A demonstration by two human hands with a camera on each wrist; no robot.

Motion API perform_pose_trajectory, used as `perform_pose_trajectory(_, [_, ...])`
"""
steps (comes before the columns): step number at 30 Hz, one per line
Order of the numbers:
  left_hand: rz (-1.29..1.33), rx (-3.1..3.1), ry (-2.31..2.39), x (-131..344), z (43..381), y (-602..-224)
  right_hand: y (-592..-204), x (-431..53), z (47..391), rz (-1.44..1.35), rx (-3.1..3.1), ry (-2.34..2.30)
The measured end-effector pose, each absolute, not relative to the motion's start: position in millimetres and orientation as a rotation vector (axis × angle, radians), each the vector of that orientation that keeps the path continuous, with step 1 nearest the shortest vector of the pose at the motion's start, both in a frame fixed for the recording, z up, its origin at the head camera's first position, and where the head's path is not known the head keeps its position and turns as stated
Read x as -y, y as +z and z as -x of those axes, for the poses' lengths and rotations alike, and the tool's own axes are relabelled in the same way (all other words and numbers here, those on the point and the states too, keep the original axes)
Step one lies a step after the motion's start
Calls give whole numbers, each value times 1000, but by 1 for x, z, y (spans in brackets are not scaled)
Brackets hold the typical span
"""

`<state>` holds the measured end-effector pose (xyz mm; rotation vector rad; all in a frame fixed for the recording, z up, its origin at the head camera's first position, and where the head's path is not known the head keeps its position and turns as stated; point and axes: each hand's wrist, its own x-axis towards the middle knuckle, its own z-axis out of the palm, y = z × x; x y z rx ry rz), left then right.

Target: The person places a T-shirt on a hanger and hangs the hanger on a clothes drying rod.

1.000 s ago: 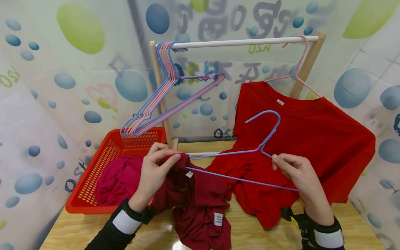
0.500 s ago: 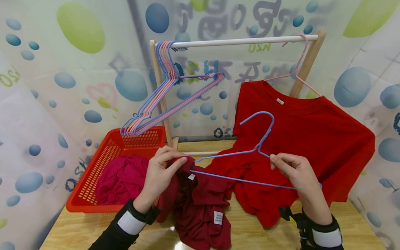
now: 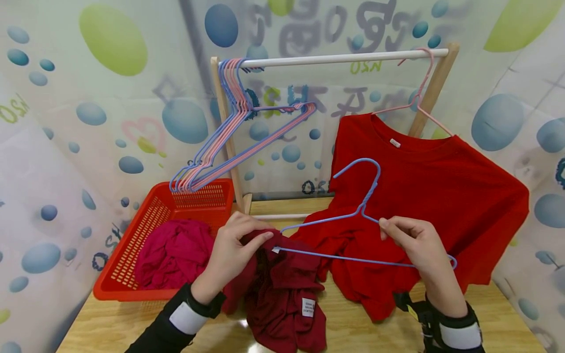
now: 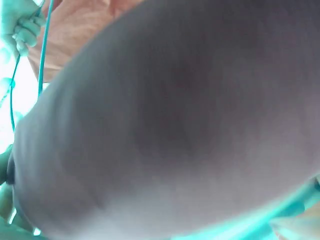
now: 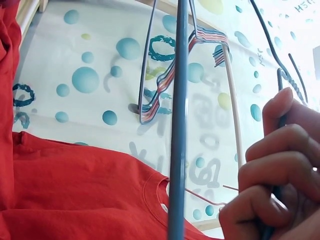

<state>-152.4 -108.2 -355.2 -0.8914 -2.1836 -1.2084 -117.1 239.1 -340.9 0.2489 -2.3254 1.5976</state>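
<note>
In the head view my right hand (image 3: 412, 240) grips a blue wire hanger (image 3: 328, 256) by its right shoulder, hook upward. The right wrist view shows curled fingers (image 5: 270, 170) round the wire. My left hand (image 3: 234, 252) pinches the edge of a dark red garment (image 3: 291, 269) between thumb and fingers. The hanger's left end overlaps that edge beside a small white tag, its tip hidden by the cloth. The garment's lower part lies bunched on the table, a white care label (image 3: 308, 307) showing. Cloth fills most of the left wrist view.
A red basket (image 3: 110, 264) at left holds a crumpled magenta garment (image 3: 174, 255). Behind stands a rack with a white rail (image 3: 344, 58), several blue and pink hangers (image 3: 238, 113) at its left. A bright red shirt (image 3: 423, 191) hangs at right on a pink hanger (image 3: 423, 105).
My left hand has moved right and slightly down with the dark red edge. The blue hanger has shifted left, its left end going into the cloth. The right hand has hardly moved.
</note>
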Motion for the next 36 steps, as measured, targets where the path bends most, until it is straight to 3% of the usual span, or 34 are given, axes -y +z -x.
perform_pose_trajectory(6, [990, 2169, -1043, 107, 154, -355, -341, -237, 116, -231, 2325, 1568])
perform_pose_trajectory(20, [956, 2196, -1177, 101, 156, -363, -342, -235, 116, -249, 2293, 1532])
perform_pose_trajectory(36, [1204, 2217, -1011, 101, 160, -357, -343, -233, 115, -284, 2274, 1499])
